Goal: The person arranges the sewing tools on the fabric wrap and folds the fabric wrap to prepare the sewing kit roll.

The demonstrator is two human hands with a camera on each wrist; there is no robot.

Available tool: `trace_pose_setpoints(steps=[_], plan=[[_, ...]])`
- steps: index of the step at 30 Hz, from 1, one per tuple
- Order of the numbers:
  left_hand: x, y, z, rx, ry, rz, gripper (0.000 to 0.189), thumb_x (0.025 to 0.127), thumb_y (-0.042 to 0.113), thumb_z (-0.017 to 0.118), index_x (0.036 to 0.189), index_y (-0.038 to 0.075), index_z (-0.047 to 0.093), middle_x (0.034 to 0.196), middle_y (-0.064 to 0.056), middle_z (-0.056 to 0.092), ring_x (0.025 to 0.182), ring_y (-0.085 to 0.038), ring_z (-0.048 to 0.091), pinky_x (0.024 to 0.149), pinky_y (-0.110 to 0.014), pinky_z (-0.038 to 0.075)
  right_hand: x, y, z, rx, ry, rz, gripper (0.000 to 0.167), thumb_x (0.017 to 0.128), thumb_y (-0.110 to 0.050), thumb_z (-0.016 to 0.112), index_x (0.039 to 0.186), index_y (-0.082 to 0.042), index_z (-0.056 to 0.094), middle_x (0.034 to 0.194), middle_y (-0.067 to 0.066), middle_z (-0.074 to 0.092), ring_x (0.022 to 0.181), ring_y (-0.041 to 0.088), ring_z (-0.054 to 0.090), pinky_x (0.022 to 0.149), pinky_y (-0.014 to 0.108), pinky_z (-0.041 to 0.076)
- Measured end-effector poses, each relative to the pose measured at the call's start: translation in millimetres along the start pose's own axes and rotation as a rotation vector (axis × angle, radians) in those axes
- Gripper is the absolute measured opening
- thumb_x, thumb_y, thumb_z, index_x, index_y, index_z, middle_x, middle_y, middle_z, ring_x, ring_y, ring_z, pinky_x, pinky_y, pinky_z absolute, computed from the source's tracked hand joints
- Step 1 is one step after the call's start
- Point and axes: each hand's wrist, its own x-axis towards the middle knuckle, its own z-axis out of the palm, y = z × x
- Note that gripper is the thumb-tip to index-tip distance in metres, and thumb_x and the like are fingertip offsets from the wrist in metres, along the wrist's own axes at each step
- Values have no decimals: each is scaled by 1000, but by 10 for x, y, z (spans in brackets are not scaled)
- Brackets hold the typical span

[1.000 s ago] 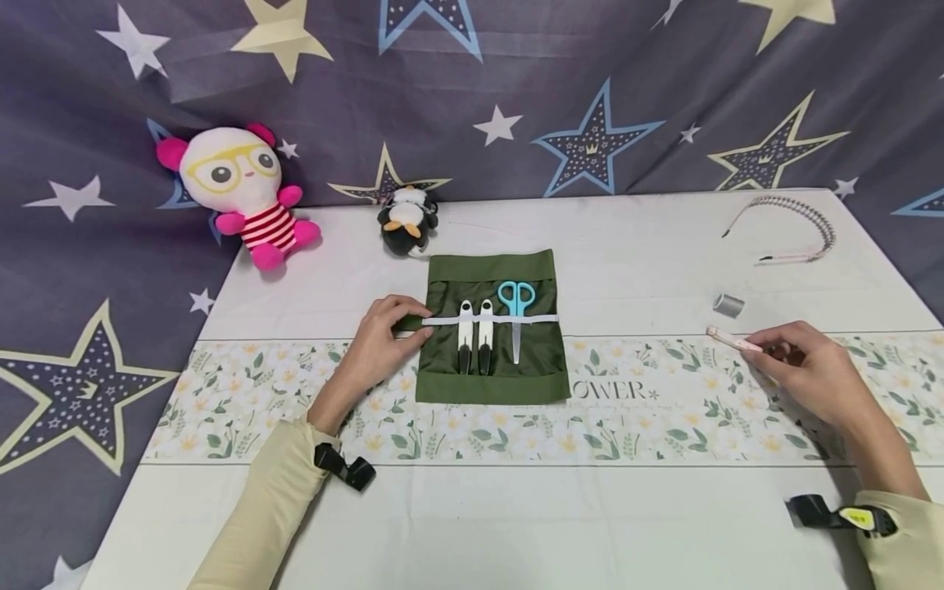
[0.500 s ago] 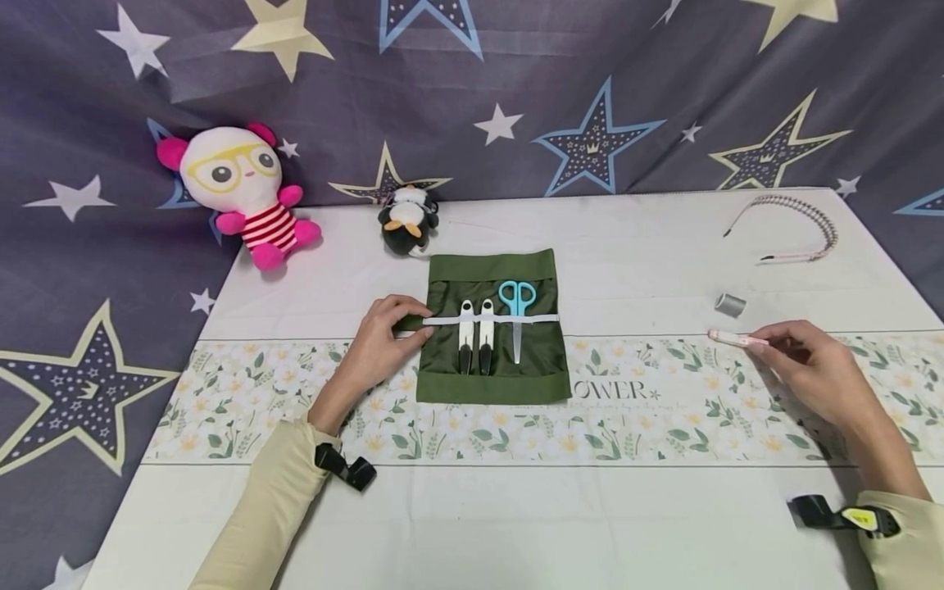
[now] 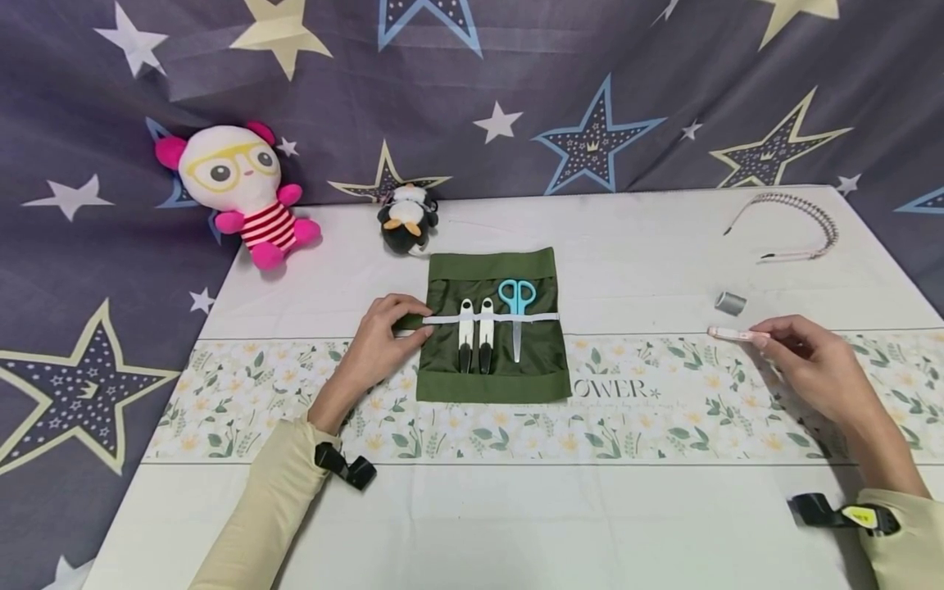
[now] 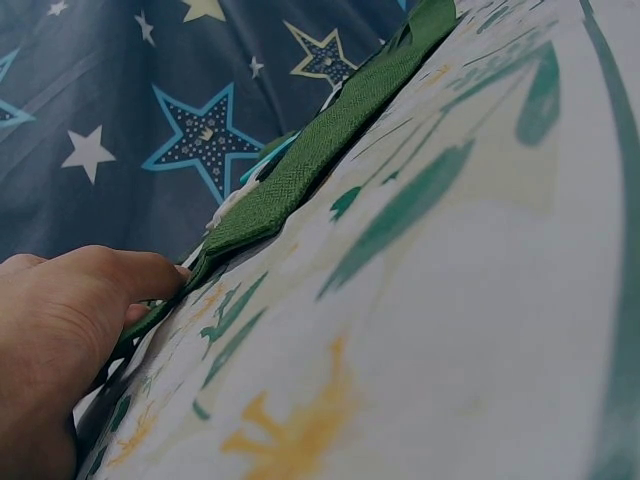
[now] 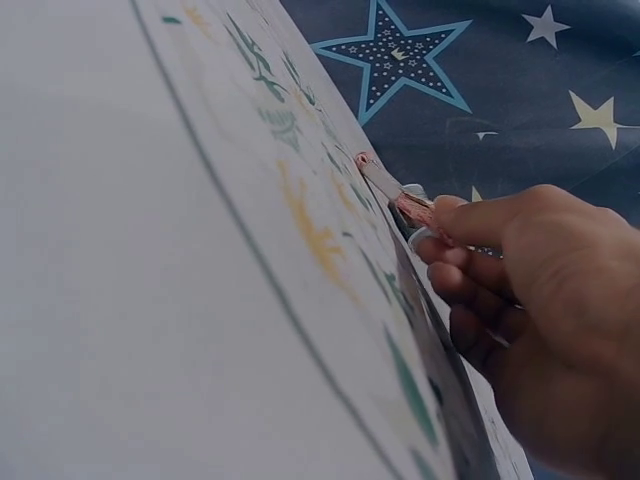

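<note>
An unrolled green fabric tool roll (image 3: 492, 388) lies flat in the head view. Its white elastic band (image 3: 546, 317) holds a pair of scissors (image 3: 516, 299) with turquoise handles and two slim white tools (image 3: 466, 328) with black ends. My left hand (image 3: 383, 332) pinches the roll's left edge near the band; in the left wrist view, the thumb is on the green cloth (image 4: 290, 175). Far to the right, my right hand (image 3: 814, 360) pinches one end of a small skein of pink thread (image 3: 730, 333) with a white paper band. Its other end points left, close over the table.
A grey thread spool (image 3: 730, 303) lies just behind the skein. At the back right is a beaded headband (image 3: 826, 225). A penguin plush (image 3: 406, 221) and a pink-and-white panda plush (image 3: 243, 188) sit at the back left, before a star-patterned curtain (image 3: 472, 98).
The skein has swung from tilted to nearly level in the right fingers, and that hand has shifted slightly to the right. My left hand and the tool roll stay put.
</note>
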Motion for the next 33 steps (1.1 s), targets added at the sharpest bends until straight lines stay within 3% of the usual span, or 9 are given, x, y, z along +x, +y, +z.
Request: trace_pose_setpoints(steps=[7,19,28,33], plan=[[-2,-6,0,-2,1,-1,22,96,15,76,116,6,75,128,-12,62,122,-33,51,104,-54,42,12,-28,-6,98,52,-26,23,106,-19,63,121,-1,67,84,4,60,65,13,45,52,26,35],[-2,-10,-7,1,5,-3,22,95,15,77,116,6,75,128,-11,62,122,-32,51,104,-54,42,82,-55,39,207,90,-41,22,104,-10,65,121,3,68,82,0,60,65,11,42,53,24,33],[4,-14,-5,0,-4,-6,22,96,16,76,116,7,75,128,-11,62,123,-32,50,105,-54,41,134,-151,59,229,79,-30,26,104,-15,65,123,3,68,97,-11,65,75,11,47,59,19,38],[5,-10,-5,3,-6,-4,22,96,16,76,116,6,75,128,-11,62,123,-32,50,105,-54,41,196,-190,80,276,70,-66,24,103,-11,66,121,5,68,99,-15,69,81,6,58,67,11,44]])
